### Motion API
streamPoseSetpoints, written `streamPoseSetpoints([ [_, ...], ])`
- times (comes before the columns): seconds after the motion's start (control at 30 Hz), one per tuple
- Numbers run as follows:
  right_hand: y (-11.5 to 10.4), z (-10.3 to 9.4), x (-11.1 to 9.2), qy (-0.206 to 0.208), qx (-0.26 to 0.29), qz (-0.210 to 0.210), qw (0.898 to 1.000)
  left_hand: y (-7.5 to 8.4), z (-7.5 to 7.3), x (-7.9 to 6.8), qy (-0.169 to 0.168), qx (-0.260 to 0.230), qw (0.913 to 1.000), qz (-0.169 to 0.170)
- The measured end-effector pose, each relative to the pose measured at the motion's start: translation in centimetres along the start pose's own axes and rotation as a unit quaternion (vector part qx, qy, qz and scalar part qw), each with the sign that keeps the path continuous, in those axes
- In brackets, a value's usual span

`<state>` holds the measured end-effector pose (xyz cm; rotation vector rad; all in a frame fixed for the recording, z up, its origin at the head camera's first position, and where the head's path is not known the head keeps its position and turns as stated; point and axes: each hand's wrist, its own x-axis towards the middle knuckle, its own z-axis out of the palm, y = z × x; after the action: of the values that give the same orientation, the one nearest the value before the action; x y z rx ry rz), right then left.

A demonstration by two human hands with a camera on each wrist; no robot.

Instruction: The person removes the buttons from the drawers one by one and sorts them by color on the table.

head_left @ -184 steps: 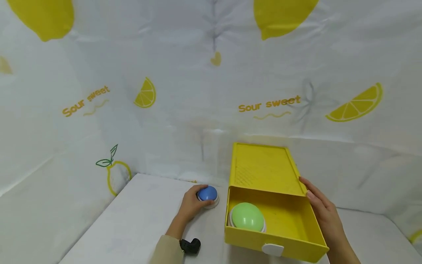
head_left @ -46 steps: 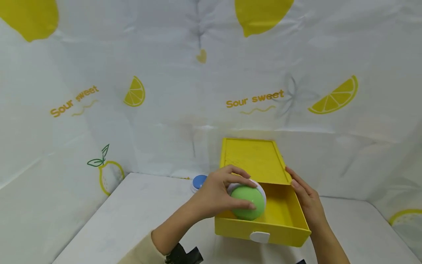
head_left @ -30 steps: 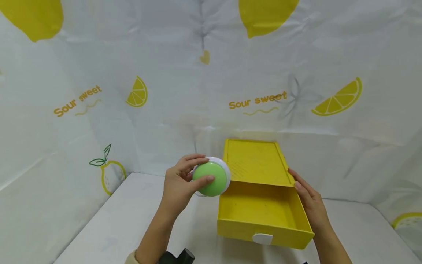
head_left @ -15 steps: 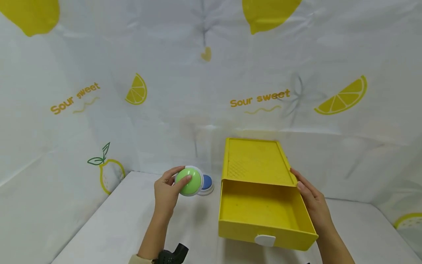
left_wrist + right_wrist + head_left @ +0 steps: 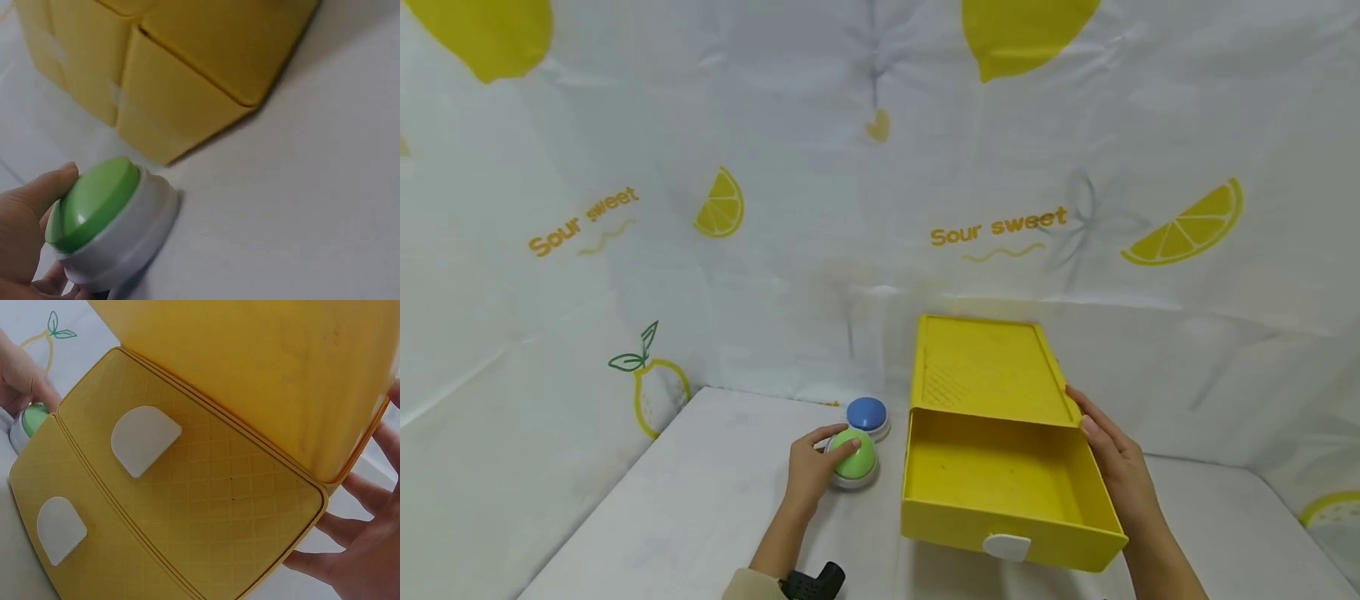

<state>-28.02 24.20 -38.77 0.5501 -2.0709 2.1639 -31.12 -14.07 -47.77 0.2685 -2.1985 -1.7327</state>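
On the table my left hand (image 5: 808, 471) grips a green dome-topped push button (image 5: 853, 457), thumb on the dome and fingers round its white base. In the left wrist view the button (image 5: 103, 212) leans slightly, its base at the tabletop. Just behind it stands a blue push button (image 5: 867, 413) of the same kind. To the right is a yellow drawer box (image 5: 992, 367), its top drawer (image 5: 1000, 475) pulled out with nothing inside. My right hand (image 5: 1123, 475) rests against the box's right side, its fingers (image 5: 369, 494) spread along the wall in the right wrist view.
Lower drawers with white pulls (image 5: 61, 530) sit closed beneath the open one. A white sheet with lemon prints (image 5: 820, 208) hangs behind and at the left of the white table (image 5: 662, 500).
My left hand has let go of the blue button, lifted the green button out of the drawer and lowered it to the table in front of the blue one. My right hand stays at the box.
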Motion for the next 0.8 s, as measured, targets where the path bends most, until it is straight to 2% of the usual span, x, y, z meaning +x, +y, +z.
streamPoseSetpoints([
  [0.1, 0.1, 0.0, 0.0, -0.003, 0.009, -0.003, 1.000, -0.9, 0.8, -0.1, -0.005, 0.016, 0.9999, 0.005],
  [0.2, 0.2, -0.1, 0.0, -0.009, 0.015, -0.006, 1.000, -1.4, 1.4, -0.3, -0.005, 0.061, 0.9978, 0.025],
  [0.33, 0.3, -0.1, 0.2, -0.012, 0.014, -0.008, 1.000, -1.6, 1.5, -0.5, -0.007, 0.120, 0.9906, 0.064],
  [0.4, 0.3, -0.1, 0.2, -0.011, 0.011, -0.009, 1.000, -1.6, 1.4, -0.6, -0.014, 0.136, 0.9880, 0.072],
  [0.5, 0.3, -0.1, 0.2, -0.011, 0.010, -0.011, 1.000, -1.7, 1.2, -0.7, -0.036, 0.158, 0.9831, 0.084],
  [0.7, 0.4, -0.1, 0.2, -0.014, 0.015, -0.010, 1.000, -1.9, 0.6, -0.9, -0.102, 0.226, 0.9581, 0.144],
  [0.8, 0.4, -0.2, 0.2, -0.012, 0.012, -0.008, 1.000, -1.9, 0.5, -0.7, -0.114, 0.218, 0.9569, 0.155],
])
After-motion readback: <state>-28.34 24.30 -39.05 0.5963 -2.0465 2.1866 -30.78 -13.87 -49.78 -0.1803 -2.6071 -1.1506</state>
